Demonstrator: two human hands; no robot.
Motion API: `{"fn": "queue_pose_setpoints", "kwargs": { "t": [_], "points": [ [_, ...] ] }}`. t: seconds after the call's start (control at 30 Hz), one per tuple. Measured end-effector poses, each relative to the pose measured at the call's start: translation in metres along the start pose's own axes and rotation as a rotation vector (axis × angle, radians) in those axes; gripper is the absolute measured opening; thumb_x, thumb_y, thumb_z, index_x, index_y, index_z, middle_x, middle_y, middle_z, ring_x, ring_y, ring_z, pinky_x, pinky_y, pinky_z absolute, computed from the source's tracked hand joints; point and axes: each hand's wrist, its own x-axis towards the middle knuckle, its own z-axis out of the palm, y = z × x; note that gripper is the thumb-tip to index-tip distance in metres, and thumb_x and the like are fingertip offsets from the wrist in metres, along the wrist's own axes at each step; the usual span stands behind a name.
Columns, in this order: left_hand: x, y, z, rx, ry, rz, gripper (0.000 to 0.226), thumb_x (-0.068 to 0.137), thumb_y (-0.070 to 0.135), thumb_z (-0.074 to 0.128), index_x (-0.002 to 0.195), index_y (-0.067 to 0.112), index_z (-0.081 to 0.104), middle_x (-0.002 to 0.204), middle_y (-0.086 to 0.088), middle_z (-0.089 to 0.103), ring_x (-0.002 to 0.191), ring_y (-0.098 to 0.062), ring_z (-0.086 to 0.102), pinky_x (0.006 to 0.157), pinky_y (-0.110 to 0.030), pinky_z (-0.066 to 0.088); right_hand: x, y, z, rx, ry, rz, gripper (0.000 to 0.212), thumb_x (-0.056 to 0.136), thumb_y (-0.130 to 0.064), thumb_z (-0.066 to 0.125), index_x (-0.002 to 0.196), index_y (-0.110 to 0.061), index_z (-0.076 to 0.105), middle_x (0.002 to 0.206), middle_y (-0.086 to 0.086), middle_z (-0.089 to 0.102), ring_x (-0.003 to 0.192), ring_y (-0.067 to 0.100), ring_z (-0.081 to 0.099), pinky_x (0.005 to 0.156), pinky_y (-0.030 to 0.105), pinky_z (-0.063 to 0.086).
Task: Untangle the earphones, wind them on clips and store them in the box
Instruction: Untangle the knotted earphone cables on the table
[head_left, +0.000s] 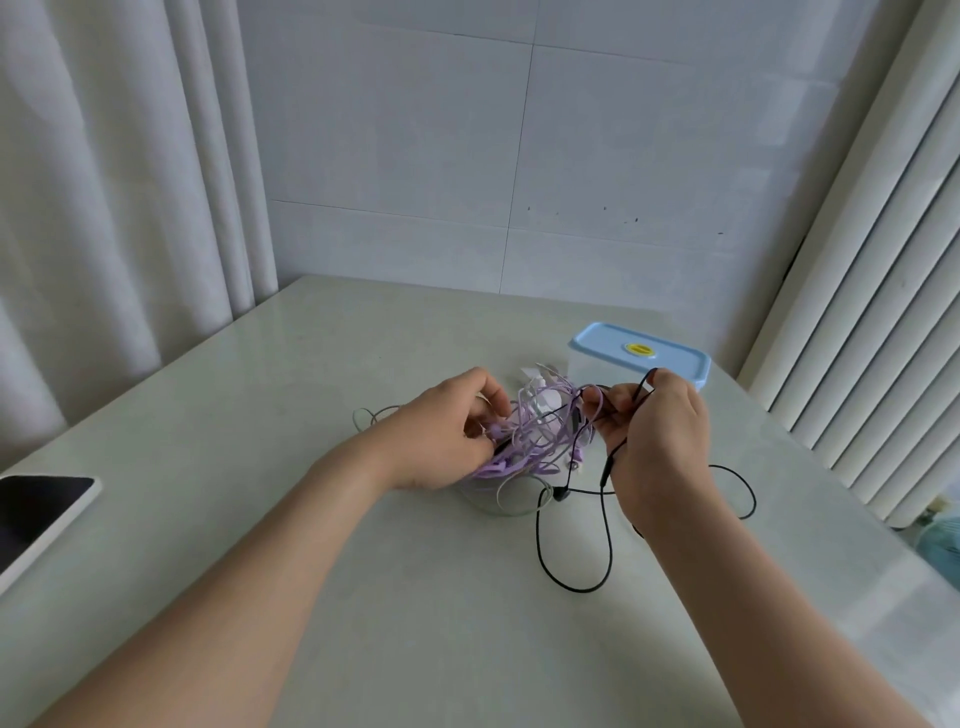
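Observation:
A tangle of purple and white earphone cables (540, 431) lies in the middle of the table. My left hand (441, 436) grips the purple strands on its left side. My right hand (654, 441) pinches a black earphone cable (576, 545) that runs out of the tangle and loops across the table toward me. The storage box (641, 356), clear with a blue lid and a yellow label, stands closed just behind my right hand. A white clip-like piece (535, 376) shows behind the tangle, partly hidden.
A tablet (36, 514) with a dark screen lies at the table's left edge. White curtains hang on the left, a white ribbed radiator (857, 312) stands at the right, and a tiled wall is behind the pale table (363, 597).

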Motion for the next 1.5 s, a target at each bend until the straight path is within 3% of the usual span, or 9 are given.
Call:
{"fn": "queue_pose_setpoints", "kwargs": {
  "t": [0.13, 0.2, 0.27, 0.4, 0.6, 0.8, 0.97, 1.13, 1.5],
  "points": [
    [-0.002, 0.002, -0.002, 0.056, -0.023, 0.028, 0.024, 0.087, 0.016, 0.073, 0.105, 0.031, 0.068, 0.091, 0.023, 0.073, 0.07, -0.009, 0.051, 0.074, -0.032, 0.051, 0.0, 0.0, -0.001, -0.01, 0.026, 0.014, 0.023, 0.106, -0.007, 0.031, 0.095, -0.012, 0.05, 0.066, 0.006, 0.038, 0.059, 0.023, 0.048, 0.068, 0.037, 0.058],
    [-0.005, 0.006, 0.0, 0.173, -0.042, 0.035, 0.023, 0.084, 0.02, 0.076, 0.1, 0.036, 0.07, 0.086, 0.03, 0.067, 0.068, -0.002, 0.052, 0.067, -0.019, 0.046, -0.001, 0.0, -0.001, -0.011, 0.029, 0.021, 0.023, 0.106, -0.007, 0.03, 0.095, -0.013, 0.049, 0.066, 0.006, 0.039, 0.055, 0.021, 0.049, 0.071, 0.038, 0.057],
    [-0.007, 0.006, 0.002, 0.24, -0.048, 0.051, 0.028, 0.082, 0.024, 0.08, 0.105, 0.038, 0.071, 0.097, 0.024, 0.065, 0.077, 0.004, 0.057, 0.068, -0.01, 0.042, -0.001, 0.0, -0.001, -0.01, 0.035, 0.029, 0.024, 0.106, -0.007, 0.029, 0.095, -0.014, 0.049, 0.066, 0.006, 0.039, 0.048, 0.018, 0.051, 0.073, 0.038, 0.058],
    [-0.003, 0.002, 0.0, 0.254, 0.051, 0.065, 0.018, 0.082, 0.024, 0.08, 0.098, 0.03, 0.074, 0.102, 0.012, 0.062, 0.085, -0.005, 0.061, 0.074, -0.019, 0.044, 0.0, -0.001, -0.002, -0.006, 0.045, 0.049, 0.025, 0.106, -0.006, 0.028, 0.094, -0.014, 0.048, 0.068, 0.007, 0.04, 0.048, 0.019, 0.052, 0.075, 0.039, 0.057],
    [0.0, 0.003, -0.001, 0.073, 0.298, 0.068, 0.011, 0.09, 0.015, 0.073, 0.099, 0.021, 0.072, 0.066, 0.023, 0.064, 0.052, -0.006, 0.053, 0.055, -0.015, 0.039, -0.001, 0.0, 0.0, 0.011, 0.052, 0.052, 0.025, 0.106, -0.006, 0.027, 0.095, -0.014, 0.048, 0.07, 0.007, 0.039, 0.034, 0.01, 0.05, 0.076, 0.039, 0.057],
    [0.007, -0.004, -0.005, -0.095, 0.372, 0.059, 0.025, 0.086, 0.005, 0.076, 0.101, 0.025, 0.077, 0.095, 0.008, 0.079, 0.085, -0.013, 0.076, 0.084, -0.027, 0.059, 0.001, 0.003, -0.001, -0.011, 0.051, 0.054, 0.026, 0.106, -0.006, 0.027, 0.092, -0.015, 0.047, 0.07, 0.007, 0.04, 0.039, 0.011, 0.051, 0.083, 0.042, 0.06],
    [0.005, 0.003, -0.009, -0.402, 0.326, -0.067, 0.023, 0.088, 0.0, 0.074, 0.101, 0.017, 0.079, 0.101, -0.003, 0.079, 0.087, -0.012, 0.074, 0.079, -0.024, 0.056, 0.005, 0.004, -0.002, -0.028, 0.047, 0.05, 0.025, 0.105, -0.005, 0.028, 0.092, -0.013, 0.048, 0.07, 0.007, 0.04, 0.042, 0.013, 0.051, 0.077, 0.039, 0.058],
    [0.008, 0.002, -0.012, -0.673, 0.324, -0.155, 0.017, 0.096, 0.0, 0.069, 0.108, 0.007, 0.078, 0.106, -0.017, 0.079, 0.09, -0.021, 0.072, 0.088, -0.035, 0.058, 0.007, 0.005, -0.003, -0.067, 0.034, 0.049, 0.023, 0.105, -0.006, 0.03, 0.093, -0.011, 0.048, 0.07, 0.008, 0.042, 0.058, 0.022, 0.05, 0.079, 0.041, 0.058],
    [0.006, 0.001, -0.014, -0.824, 0.308, -0.156, 0.033, 0.086, -0.019, 0.066, 0.112, 0.0, 0.075, 0.104, -0.014, 0.079, 0.096, -0.019, 0.074, 0.096, -0.034, 0.06, 0.005, 0.005, -0.002, -0.098, 0.012, 0.055, 0.024, 0.105, -0.004, 0.03, 0.089, -0.008, 0.048, 0.069, 0.008, 0.043, 0.062, 0.024, 0.052, 0.072, 0.039, 0.058]
  ]
}}
